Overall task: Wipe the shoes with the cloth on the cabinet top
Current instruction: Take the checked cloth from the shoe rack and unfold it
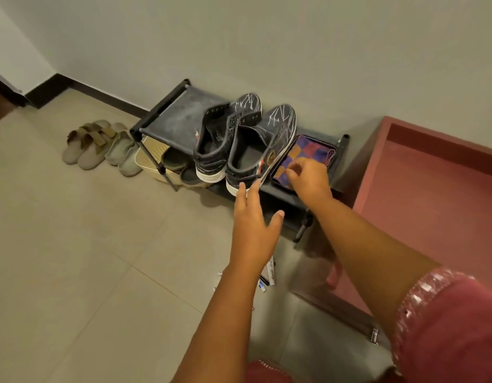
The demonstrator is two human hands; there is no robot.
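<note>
- Right hand (308, 178) comes down on the cloth (308, 154), fingers curled; I can't tell if the grip has actually pinched the fabric.
- Left hand (253, 217) is spread apart, fingertips touching the heel of the nearer shoe (258, 145).
- Cloth lies folded in a shallow dark tray (332, 164) on the rack top (178, 117), just beside the shoes.
- Risk: a hasty tug drags the tray along, or the cloth unfolds and snags.
- Risk: I nudge that shoe off the front edge.
- Shoes: dark high-tops, pale scuffed streaks, white rubber soles; cloth is soft, checked purple and orange.
</note>
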